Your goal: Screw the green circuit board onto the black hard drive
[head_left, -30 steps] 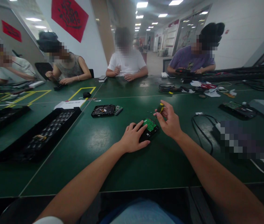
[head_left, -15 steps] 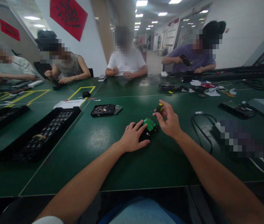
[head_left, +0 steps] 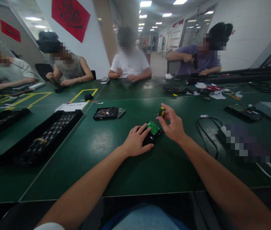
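A black hard drive (head_left: 153,135) with a green circuit board (head_left: 153,127) facing up lies on the table in front of me. My left hand (head_left: 137,140) holds it down, fingers spread across its left part and thumb along the near edge. Just right of the drive, my right hand (head_left: 173,124) grips a screwdriver (head_left: 161,111) by its yellow and black handle. The handle tilts, and I cannot make out where its tip rests. Several tiny specks, perhaps screws, lie just beyond the drive.
Left of the drive sit another opened drive (head_left: 105,113) and a loose circuit board (head_left: 121,112). Long black trays (head_left: 44,137) stand farther left. A cable (head_left: 207,135) and a blurred-out device (head_left: 245,140) are at right. Several co-workers sit across the table (head_left: 78,179).
My right hand has shifted slightly left and the screwdriver handle has turned to stand more upright. The left hand and the drive stay put. Opposite, a co-worker in purple has tilted a dark tool.
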`<action>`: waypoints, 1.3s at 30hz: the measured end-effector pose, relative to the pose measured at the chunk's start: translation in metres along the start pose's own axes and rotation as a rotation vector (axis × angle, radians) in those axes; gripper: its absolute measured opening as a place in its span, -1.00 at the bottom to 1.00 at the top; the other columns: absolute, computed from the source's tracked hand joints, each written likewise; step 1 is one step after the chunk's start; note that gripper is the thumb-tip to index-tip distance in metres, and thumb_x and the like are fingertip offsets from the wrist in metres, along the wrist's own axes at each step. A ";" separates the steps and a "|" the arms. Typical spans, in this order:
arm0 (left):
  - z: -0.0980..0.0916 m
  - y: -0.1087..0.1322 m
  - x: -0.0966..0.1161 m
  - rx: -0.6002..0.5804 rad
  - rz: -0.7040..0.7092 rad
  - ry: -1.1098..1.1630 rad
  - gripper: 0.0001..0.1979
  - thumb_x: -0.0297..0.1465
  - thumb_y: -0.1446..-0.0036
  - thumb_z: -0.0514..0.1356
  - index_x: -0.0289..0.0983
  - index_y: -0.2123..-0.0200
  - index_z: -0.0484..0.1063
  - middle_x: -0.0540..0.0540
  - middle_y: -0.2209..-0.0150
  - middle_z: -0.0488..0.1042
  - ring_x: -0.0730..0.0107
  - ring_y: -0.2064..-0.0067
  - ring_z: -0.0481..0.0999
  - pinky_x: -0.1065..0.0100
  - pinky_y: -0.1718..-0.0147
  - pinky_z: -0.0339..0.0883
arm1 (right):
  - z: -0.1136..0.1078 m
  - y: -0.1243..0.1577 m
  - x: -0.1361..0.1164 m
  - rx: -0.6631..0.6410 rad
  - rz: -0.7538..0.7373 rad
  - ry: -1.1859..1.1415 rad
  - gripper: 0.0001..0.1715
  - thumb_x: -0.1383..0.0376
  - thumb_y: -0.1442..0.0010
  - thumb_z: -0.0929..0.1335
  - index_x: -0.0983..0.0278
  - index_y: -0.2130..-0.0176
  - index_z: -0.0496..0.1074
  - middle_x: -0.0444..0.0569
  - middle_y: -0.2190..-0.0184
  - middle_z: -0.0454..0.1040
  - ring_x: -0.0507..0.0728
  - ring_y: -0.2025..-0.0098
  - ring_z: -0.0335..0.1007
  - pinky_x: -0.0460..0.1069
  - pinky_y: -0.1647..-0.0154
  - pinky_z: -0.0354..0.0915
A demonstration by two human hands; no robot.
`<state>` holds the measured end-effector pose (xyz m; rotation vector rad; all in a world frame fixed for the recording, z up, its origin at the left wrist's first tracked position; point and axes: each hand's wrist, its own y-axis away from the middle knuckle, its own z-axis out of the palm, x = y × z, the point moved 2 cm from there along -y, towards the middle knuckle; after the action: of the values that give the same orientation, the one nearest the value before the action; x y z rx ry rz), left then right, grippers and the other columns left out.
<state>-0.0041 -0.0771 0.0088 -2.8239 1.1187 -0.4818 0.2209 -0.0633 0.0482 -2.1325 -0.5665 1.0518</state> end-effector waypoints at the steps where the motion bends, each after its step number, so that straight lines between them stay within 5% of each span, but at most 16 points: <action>1: 0.000 0.000 0.000 0.000 0.002 0.000 -0.11 0.13 -0.25 0.18 -0.16 -0.49 0.09 -0.23 -0.52 0.01 -0.29 -0.43 0.08 -0.24 -0.35 0.06 | 0.000 0.000 -0.001 0.010 -0.010 0.022 -0.28 0.12 -0.38 0.39 0.01 -0.42 0.18 -0.01 -0.03 0.59 0.22 0.11 0.63 0.21 -0.02 0.58; 15: 0.003 -0.001 -0.001 0.008 0.002 0.013 -0.11 0.12 -0.24 0.19 -0.16 -0.49 0.10 -0.22 -0.52 0.01 -0.29 -0.43 0.07 -0.25 -0.36 0.05 | 0.001 -0.004 -0.007 0.119 -0.053 0.157 -0.36 0.03 -0.32 0.44 0.06 -0.30 0.32 0.04 0.07 0.50 0.21 0.22 0.51 0.18 0.15 0.58; 23: 0.003 -0.001 -0.002 -0.002 -0.003 0.012 -0.11 0.13 -0.24 0.18 -0.16 -0.49 0.10 -0.24 -0.52 0.00 -0.28 -0.44 0.06 -0.24 -0.35 0.06 | 0.004 -0.003 -0.008 0.039 -0.049 0.098 -0.38 0.15 -0.44 0.31 0.04 -0.41 0.18 0.06 -0.08 0.52 0.25 0.05 0.55 0.22 -0.02 0.55; 30: 0.001 -0.001 0.001 -0.010 -0.008 0.019 -0.10 0.13 -0.24 0.18 -0.16 -0.49 0.09 -0.23 -0.52 0.01 -0.29 -0.44 0.05 -0.25 -0.35 0.06 | -0.003 -0.006 -0.018 0.076 -0.088 0.189 -0.48 0.11 -0.37 0.40 0.07 -0.26 0.35 0.06 0.02 0.46 0.25 0.11 0.50 0.24 0.02 0.54; 35: 0.000 -0.001 0.001 -0.004 -0.006 0.013 -0.11 0.13 -0.24 0.18 -0.14 -0.50 0.08 -0.22 -0.53 0.00 -0.28 -0.44 0.05 -0.25 -0.36 0.04 | 0.001 -0.004 -0.019 -0.002 -0.108 0.127 -0.40 0.22 -0.46 0.26 0.03 -0.42 0.15 0.09 -0.15 0.45 0.28 -0.05 0.51 0.28 -0.11 0.50; 39: 0.002 0.000 0.000 -0.007 -0.006 0.013 -0.11 0.13 -0.24 0.18 -0.15 -0.49 0.09 -0.23 -0.53 -0.01 -0.29 -0.44 0.05 -0.26 -0.36 0.04 | -0.001 -0.004 -0.018 0.019 -0.100 0.145 -0.39 0.16 -0.41 0.35 0.04 -0.38 0.23 0.10 -0.10 0.44 0.27 0.00 0.49 0.25 -0.03 0.53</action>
<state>-0.0035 -0.0766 0.0073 -2.8352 1.1164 -0.4980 0.2107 -0.0719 0.0611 -2.1202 -0.5851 0.8370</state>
